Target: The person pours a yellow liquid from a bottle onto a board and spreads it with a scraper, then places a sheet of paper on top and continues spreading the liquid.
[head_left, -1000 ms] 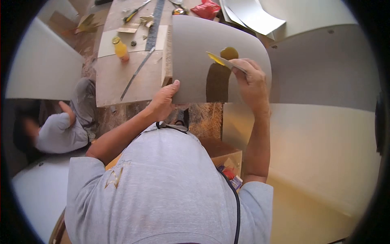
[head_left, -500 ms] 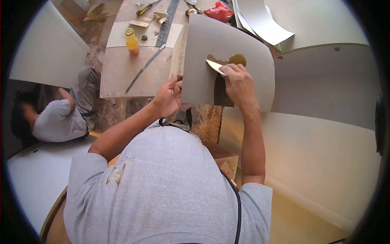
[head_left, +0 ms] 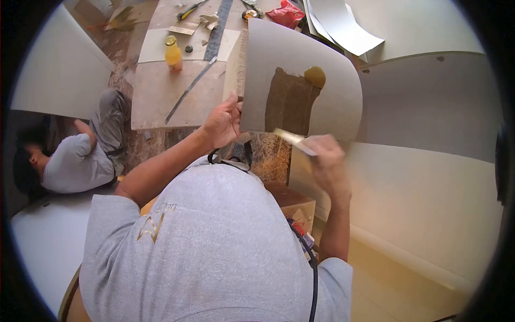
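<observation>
A grey laminate sheet (head_left: 332,102) lies bent over the edge of a workbench (head_left: 161,96). A brown band of spread glue (head_left: 288,102) runs down its middle, ending at a yellow-brown blob of glue (head_left: 315,76) at the top. My left hand (head_left: 222,122) grips the sheet's lower left edge. My right hand (head_left: 324,158), blurred by motion, holds a thin flat spreader (head_left: 289,138) at the sheet's lower edge, just below the glue band.
An orange drink bottle (head_left: 172,52), a long metal ruler (head_left: 190,88), a dark strip, a red bag (head_left: 284,13) and scraps lie on the bench. White panels (head_left: 429,177) stand right and left. Another person (head_left: 80,161) crouches on the floor at left. A cardboard box (head_left: 292,206) sits below.
My right hand has dragged the spreader down from the glue blob to the sheet's lower edge, leaving a wider, longer brown band. My left hand keeps its grip.
</observation>
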A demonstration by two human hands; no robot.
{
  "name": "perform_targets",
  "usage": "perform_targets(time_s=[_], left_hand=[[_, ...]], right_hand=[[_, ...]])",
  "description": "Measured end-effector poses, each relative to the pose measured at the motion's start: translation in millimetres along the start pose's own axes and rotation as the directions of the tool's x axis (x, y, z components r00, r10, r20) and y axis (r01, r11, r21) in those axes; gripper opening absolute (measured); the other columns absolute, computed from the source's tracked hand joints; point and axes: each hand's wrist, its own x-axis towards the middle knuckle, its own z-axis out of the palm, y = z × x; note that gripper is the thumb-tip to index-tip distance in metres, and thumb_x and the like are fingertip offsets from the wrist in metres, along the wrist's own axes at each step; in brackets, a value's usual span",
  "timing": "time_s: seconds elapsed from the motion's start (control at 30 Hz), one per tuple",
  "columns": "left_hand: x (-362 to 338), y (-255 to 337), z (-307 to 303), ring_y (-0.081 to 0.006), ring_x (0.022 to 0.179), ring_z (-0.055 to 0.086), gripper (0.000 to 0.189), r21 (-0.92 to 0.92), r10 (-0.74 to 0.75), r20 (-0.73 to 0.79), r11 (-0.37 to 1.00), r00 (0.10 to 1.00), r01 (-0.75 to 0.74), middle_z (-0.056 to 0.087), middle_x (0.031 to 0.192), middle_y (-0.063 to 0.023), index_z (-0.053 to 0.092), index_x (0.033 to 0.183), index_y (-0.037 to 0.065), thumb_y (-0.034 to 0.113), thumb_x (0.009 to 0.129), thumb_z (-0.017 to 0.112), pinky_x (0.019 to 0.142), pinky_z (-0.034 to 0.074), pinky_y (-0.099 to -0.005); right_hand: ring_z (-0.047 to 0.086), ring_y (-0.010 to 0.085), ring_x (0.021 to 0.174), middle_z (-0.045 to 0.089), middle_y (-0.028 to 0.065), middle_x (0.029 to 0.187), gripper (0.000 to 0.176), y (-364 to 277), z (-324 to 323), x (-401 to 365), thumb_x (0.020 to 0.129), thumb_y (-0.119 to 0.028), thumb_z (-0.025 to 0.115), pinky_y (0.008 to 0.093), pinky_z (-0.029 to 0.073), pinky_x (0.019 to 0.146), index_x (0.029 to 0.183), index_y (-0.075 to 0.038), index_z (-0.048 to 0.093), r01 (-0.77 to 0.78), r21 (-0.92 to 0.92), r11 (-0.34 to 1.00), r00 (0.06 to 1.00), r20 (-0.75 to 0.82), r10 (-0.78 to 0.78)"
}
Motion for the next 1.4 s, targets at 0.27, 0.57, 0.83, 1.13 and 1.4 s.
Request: perform_targets(time_s=[0.27,0.57,0.83,1.13,1.4], left_hand=[[-15.3,3.3,-11.7,-0.0276,0.131,0.060,0.077,-0.006,-0.053,0.073,0.999,0.996,0.053,0.065,0.139,-0.0157,0.047,0.152,0.002,0.062,0.111,0.022,0.116,0.044,-0.0458],[-17.3,0.5,-2.9,-0.0300,0.133,0.059,0.099,-0.093,-0.039,0.206,0.994,0.978,0.059,0.062,0.143,-0.0199,0.047,0.151,-0.005,0.077,0.103,0.019,0.117,0.042,-0.0455],[-12.3,-3.7,-9.4,-0.0303,0.136,0.056,0.103,-0.257,-0.006,0.297,0.963,0.955,0.086,0.059,0.146,-0.0193,0.046,0.152,-0.004,0.081,0.100,0.020,0.119,0.040,-0.0463],[-18.6,-0.2,12.3,-0.0311,0.137,0.056,0.098,-0.196,-0.040,0.270,0.976,0.962,0.095,0.058,0.148,-0.0183,0.040,0.157,-0.001,0.078,0.102,0.022,0.117,0.043,-0.0519],[-15.6,-8.2,-0.3,-0.0296,0.135,0.057,0.082,-0.010,0.005,0.192,1.000,0.981,-0.003,0.060,0.146,-0.0155,0.045,0.151,-0.001,0.067,0.109,0.026,0.114,0.046,-0.0509]], right_hand=[[0.068,0.0339,0.103,0.074,0.0147,0.106,0.016,-18.4,-33.7,127.3,0.093,-0.004,0.066,0.0438,0.053,0.092,0.107,-0.001,0.073,0.102,0.002,0.995,0.939,-0.330,-0.096],[0.067,0.0362,0.108,0.074,0.0145,0.108,0.017,25.5,2.8,175.7,0.099,-0.008,0.062,0.0456,0.053,0.095,0.109,-0.002,0.074,0.042,-0.188,0.981,0.987,-0.146,-0.070],[0.067,0.0340,0.104,0.073,0.0137,0.103,0.017,7.1,19.2,165.4,0.091,-0.005,0.063,0.0457,0.054,0.091,0.104,-0.004,0.074,0.207,-0.179,0.962,0.972,-0.073,-0.223],[0.067,0.0348,0.102,0.072,0.0149,0.103,0.015,7.0,-6.4,149.6,0.094,-0.005,0.062,0.0454,0.054,0.089,0.104,-0.002,0.073,0.104,-0.185,0.977,0.966,-0.214,-0.144],[0.067,0.0358,0.103,0.072,0.0158,0.104,0.017,24.8,12.1,175.9,0.095,-0.006,0.060,0.0464,0.054,0.090,0.105,-0.002,0.073,0.092,-0.216,0.972,0.972,-0.193,-0.135]])
